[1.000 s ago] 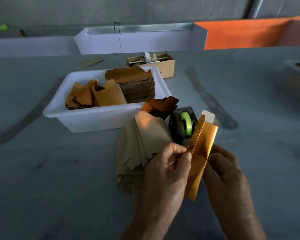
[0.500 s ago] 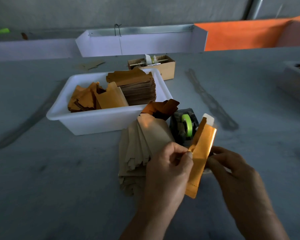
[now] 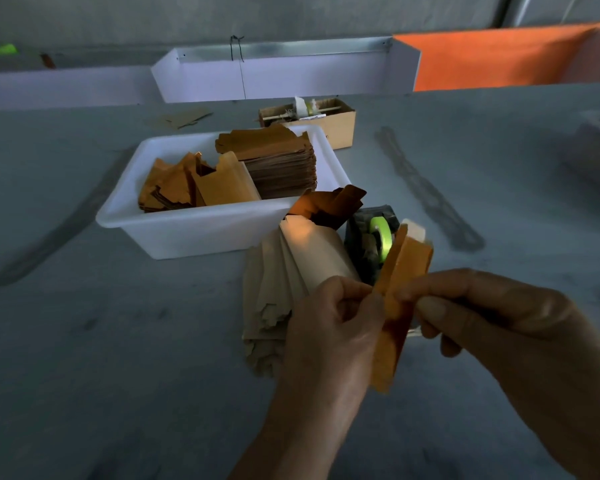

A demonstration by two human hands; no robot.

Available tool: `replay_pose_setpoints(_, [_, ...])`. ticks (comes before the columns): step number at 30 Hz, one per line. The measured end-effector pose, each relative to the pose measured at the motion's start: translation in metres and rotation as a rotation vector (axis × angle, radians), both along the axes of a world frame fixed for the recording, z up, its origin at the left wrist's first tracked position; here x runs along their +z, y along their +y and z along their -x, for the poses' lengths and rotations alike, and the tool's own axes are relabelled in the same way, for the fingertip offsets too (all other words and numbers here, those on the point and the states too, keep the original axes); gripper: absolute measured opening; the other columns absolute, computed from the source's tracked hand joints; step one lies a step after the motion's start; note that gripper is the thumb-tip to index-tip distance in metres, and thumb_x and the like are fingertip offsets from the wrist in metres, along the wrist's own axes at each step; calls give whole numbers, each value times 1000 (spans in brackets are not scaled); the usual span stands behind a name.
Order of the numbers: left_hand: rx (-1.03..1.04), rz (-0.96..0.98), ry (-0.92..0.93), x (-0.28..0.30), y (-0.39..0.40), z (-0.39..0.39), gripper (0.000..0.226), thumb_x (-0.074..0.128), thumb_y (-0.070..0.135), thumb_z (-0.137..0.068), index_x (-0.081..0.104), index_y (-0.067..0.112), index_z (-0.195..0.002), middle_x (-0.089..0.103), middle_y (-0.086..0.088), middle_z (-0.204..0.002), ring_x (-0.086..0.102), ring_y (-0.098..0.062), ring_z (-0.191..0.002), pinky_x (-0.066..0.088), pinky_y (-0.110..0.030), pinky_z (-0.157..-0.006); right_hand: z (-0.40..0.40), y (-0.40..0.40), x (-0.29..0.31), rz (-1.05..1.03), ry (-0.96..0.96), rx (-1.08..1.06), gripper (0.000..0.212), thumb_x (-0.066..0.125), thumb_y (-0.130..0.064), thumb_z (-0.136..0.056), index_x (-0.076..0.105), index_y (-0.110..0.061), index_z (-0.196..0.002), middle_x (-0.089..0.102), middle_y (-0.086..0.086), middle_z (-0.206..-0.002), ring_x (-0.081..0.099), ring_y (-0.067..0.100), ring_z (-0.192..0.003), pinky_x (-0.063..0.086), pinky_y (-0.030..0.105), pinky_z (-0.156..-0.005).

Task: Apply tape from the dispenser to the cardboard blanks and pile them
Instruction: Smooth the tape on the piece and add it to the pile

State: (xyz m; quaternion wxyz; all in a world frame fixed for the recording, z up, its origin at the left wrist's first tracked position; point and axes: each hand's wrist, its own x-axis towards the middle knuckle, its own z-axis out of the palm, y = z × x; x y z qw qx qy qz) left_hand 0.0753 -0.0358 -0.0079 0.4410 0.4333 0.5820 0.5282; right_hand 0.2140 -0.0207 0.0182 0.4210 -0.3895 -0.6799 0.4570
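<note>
Low in the frame, just right of centre, your left hand (image 3: pixel 329 337) and right hand (image 3: pixel 499 327) meet on a narrow folded orange cardboard blank (image 3: pixel 392 327). The left grip is curled closed, thumb and forefinger pinching the blank's left edge about halfway up. The right grip pinches its right edge at about the same height, the other fingers bent below. The blank stands nearly upright between the two grips, tilted a little to the right, its lower end hanging below your left hand and its upper end rising above both.

Just behind the blank's top, a dark tape dispenser (image 3: pixel 364 244) with a bright green roll of tape (image 3: pixel 381 237) sits on the grey tabletop (image 3: pixel 118 341). To the left of your left hand, a fanned pile of pale beige cardboard blanks (image 3: pixel 284 271) lies on the tabletop, its near end partly hidden by that hand. A few dark brown cardboard pieces (image 3: pixel 329 206) rest at the pile's far end, beside the dispenser.

Further back, left of centre, a white plastic tub (image 3: pixel 194 230) holds loose orange blanks (image 3: pixel 201 185) on its left and a neat brown stack of blanks (image 3: pixel 278 168) on its right. Behind the tub stands a small open brown cardboard box (image 3: pixel 333 124). Along the top of the frame run a white panel (image 3: pixel 284 77) and an orange panel (image 3: pixel 499 57).
</note>
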Motion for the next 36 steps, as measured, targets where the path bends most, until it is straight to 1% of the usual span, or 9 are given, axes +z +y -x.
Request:
replay_pose_setpoints(4, [7, -13, 2, 0, -5, 1, 13, 66, 35, -80, 68, 23, -79, 70, 1, -72, 67, -18, -68, 57, -48, -63, 4, 2, -1, 22, -6, -13, 34, 60, -31, -62, 71, -48, -90, 71, -4, -76, 62, 0, -63, 47, 11, -52])
replay_pose_setpoints(6, [-12, -36, 12, -1, -6, 2, 10, 66, 32, -85, 69, 24, -79, 70, 2, -71, 66, -14, -65, 56, -38, -60, 6, 3, -2, 35, -52, -58, 36, 63, -31, -63, 65, -49, -94, 72, -4, -77, 65, 3, -64, 47, 13, -52])
replay_pose_setpoints(9, [-41, -81, 39, -2, -8, 4, 10, 63, 29, -88, 69, 24, -82, 71, 5, -73, 66, -8, -66, 50, -19, -57, 10, 5, -4, 53, -100, -152, 28, 69, -28, -63, 55, -32, -86, 72, -6, -72, 67, 7, -63, 47, 22, -50])
replay_pose_setpoints(14, [-86, -138, 65, 0, -11, 3, 10, 61, 27, -89, 68, 24, -82, 70, 11, -70, 66, -2, -66, 46, -11, -57, 13, 6, -9, 60, -193, -250, 23, 71, -17, -73, 52, -25, -82, 70, -11, -70, 65, 4, -58, 45, 24, -52])
replay_pose_setpoints(19, [-101, -138, 74, -2, -10, 6, 10, 60, 24, -90, 68, 24, -84, 69, 9, -70, 64, -2, -65, 46, -13, -58, 15, 6, -5, 66, -274, -275, 21, 71, -26, -71, 54, -26, -81, 70, -13, -70, 65, 5, -60, 50, 26, -55])
replay_pose_setpoints(24, [-159, -72, -102, -3, -12, 7, 12, 58, 27, -87, 69, 22, -86, 72, 3, -77, 65, -7, -68, 51, -25, -62, 17, 6, -2, 90, -304, -298, 21, 71, -30, -67, 55, -25, -81, 71, -8, -69, 66, 6, -61, 54, 31, -60])
replay_pose_setpoints(30, [-136, -90, -128, -2, -12, 7, 12, 62, 21, -86, 72, 18, -80, 66, 10, -62, 59, 3, -57, 42, -9, -52, 20, 4, 0, 58, -388, -342, 23, 75, -29, -68, 56, -25, -79, 68, -4, -68, 65, 9, -61, 55, 30, -59])
replay_pose_setpoints(33, [-110, -81, -148, 1, -12, 7, 22, 62, 41, -71, 72, 22, -73, 66, 9, -61, 60, 2, -56, 43, -10, -51, 22, 2, 1, 23, -412, -345, 23, 75, -27, -70, 54, -26, -78, 67, -3, -66, 64, 9, -59, 51, 25, -55])
replay_pose_setpoints(36, [-79, -57, -176, 3, -11, 6, 23, 61, 37, -75, 70, 17, -69, 64, 3, -58, 56, -5, -53, 44, -15, -47, 23, 1, 2, 16, -413, -355, 24, 76, -27, -70, 53, -27, -78, 68, -5, -67, 64, 5, -60, 49, 21, -54])
